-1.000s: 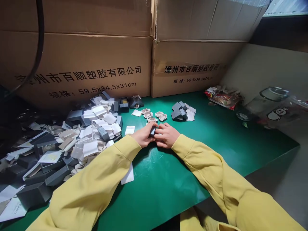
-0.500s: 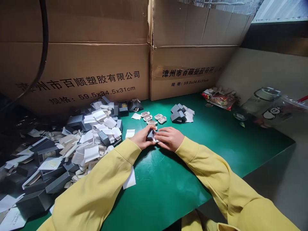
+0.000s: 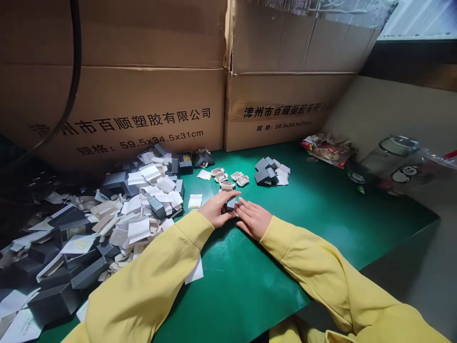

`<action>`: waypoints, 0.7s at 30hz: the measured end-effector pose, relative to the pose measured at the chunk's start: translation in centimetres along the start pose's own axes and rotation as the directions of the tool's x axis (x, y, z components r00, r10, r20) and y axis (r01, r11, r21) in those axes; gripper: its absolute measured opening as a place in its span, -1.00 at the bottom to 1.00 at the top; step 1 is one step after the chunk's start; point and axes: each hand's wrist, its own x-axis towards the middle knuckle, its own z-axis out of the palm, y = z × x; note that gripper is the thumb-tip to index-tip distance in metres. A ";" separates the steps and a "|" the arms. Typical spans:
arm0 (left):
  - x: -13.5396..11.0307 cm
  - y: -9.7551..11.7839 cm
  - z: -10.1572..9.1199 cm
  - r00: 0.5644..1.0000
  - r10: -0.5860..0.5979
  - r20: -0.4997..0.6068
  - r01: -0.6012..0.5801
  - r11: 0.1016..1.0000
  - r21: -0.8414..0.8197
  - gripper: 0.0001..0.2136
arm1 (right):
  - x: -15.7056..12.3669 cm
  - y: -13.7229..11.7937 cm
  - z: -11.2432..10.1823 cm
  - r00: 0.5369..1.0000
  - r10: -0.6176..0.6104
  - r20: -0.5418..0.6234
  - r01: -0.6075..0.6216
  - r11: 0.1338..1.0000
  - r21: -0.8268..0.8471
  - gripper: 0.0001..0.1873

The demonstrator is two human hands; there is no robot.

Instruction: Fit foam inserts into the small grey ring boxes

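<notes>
Two yellow sleeves [image 3: 314, 267] reach forward from the bottom edge over a green bench [image 3: 243, 295]. A white sheet [image 3: 195, 272] lies partly hidden beneath the left forearm. At mid-bench, the left hand [image 3: 216, 208] grips a small dark box [image 3: 230, 205] between thumb and fingers. The right hand [image 3: 254, 218] is open, palm down, fingers stretched toward the box's right side; whether the fingertips touch it, I cannot tell.

To the left spreads a large, jumbled pile [image 3: 137, 205] of dark boxes, white slips and beige pieces. A white card [image 3: 195, 201] lies between that pile and the left hand. Just past the hands sit several small beige inserts [image 3: 242, 179], and right of these, a little cluster of dark boxes [image 3: 266, 172] with white slips.

Farther right are a red-printed plastic packet [image 3: 330, 151] and a clear jar [image 3: 382, 159]. Large brown cartons [image 3: 143, 90] printed with black Chinese characters stand along the back; a black cable [image 3: 75, 57] hangs in front at upper left.
</notes>
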 end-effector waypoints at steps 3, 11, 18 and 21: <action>-0.3 -0.1 0.5 0.998 0.004 -0.055 -0.005 1.000 -0.023 -0.47 | 0.5 0.7 -0.6 0.984 0.141 -0.105 -0.112 0.963 0.246 -0.64; -0.6 -0.4 1.8 0.955 -0.066 -0.291 0.040 0.995 -0.094 -0.58 | 1.6 1.2 -2.1 0.727 0.680 0.096 -0.549 0.493 0.675 -0.45; -0.5 -0.7 2.0 0.934 0.084 -0.348 -0.065 0.996 0.067 -0.58 | 2.2 -0.4 -1.9 0.710 0.656 0.256 -0.519 0.242 0.820 -0.67; -0.4 -0.4 1.9 0.928 0.102 -0.359 -0.060 0.990 0.124 -0.57 | 2.2 -0.3 -2.1 0.711 0.663 0.231 -0.544 0.312 0.779 -0.74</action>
